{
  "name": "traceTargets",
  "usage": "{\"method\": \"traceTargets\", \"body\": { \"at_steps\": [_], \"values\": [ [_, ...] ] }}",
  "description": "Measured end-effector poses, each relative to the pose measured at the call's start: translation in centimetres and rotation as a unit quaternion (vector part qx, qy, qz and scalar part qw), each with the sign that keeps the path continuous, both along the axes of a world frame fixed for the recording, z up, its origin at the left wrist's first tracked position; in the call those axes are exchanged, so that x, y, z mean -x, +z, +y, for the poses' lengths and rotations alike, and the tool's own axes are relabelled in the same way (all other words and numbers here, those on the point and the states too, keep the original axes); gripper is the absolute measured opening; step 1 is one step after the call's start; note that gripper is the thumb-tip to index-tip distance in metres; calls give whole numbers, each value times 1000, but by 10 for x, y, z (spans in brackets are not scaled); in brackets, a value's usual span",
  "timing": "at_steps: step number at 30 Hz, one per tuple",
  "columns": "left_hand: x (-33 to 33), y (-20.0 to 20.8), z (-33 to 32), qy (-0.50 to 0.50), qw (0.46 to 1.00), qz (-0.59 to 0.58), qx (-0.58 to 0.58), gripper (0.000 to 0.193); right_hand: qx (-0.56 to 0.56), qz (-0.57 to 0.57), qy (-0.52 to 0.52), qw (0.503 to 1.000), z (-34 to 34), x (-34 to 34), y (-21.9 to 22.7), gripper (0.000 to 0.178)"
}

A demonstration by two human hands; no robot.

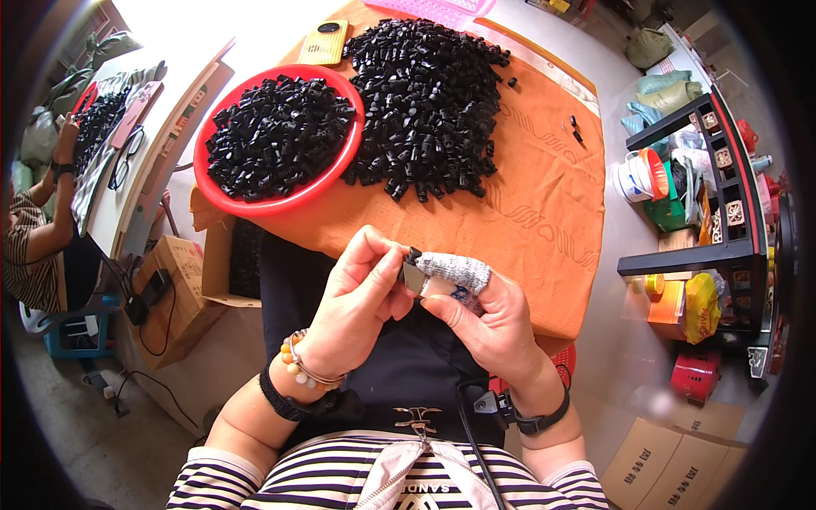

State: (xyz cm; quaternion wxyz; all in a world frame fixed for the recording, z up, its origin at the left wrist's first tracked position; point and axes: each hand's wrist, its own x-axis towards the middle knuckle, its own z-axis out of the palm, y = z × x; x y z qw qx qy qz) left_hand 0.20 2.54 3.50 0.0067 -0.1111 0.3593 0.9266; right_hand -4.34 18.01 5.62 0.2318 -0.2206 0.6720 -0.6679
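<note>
Striped white-and-dark sleeves frame the bottom of the view, and above them both hands meet over the lap around a small black plastic part with a grey metal piece (412, 270). The left hand (357, 302), with a bead bracelet and a dark wristband at its wrist, pinches that part between thumb and forefinger, the other fingers curled in. The right hand (484, 319) presses against the part from the other side with its forefinger, which is wrapped in a grey knitted finger cot (455, 270), likely to guard the skin from rubbing; its thumb bears up from below, so the piece is squeezed between the two hands just in front of the near edge of the orange cloth-covered table (527, 212). Holding it close above the lap keeps it near the eyes and near the supply. Farther back on that table a loose heap of small black plastic pieces (425, 102) lies in the middle, and touching it on the left sits a round red plastic basin (280, 204) filled with the same black pieces, seemingly kept apart from the heap. Behind the basin lies a yellow rectangular device (325, 41). Left of the table another person's arm (55, 170) reaches over a second worktop; right of it stands a dark shelf rack (722, 170) with coloured goods.
</note>
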Motion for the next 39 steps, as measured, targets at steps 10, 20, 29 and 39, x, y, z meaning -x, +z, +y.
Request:
{"method": "traceTargets", "body": {
  "at_steps": [10,20,29,39],
  "values": [
    [0,-1,-3,-39,998,6,-39,10,92,-98,-12,991,3,3,3,34],
    [1,2,4,-56,998,-16,4,10,147,-115,-57,981,-20,11,-5,55],
    [2,0,7,-64,998,-15,-6,9,130,-129,-62,981,-22,13,-4,51],
    [3,-1,5,-64,998,-10,-16,8,136,-101,-80,982,-14,17,-16,51]
  ]
}}
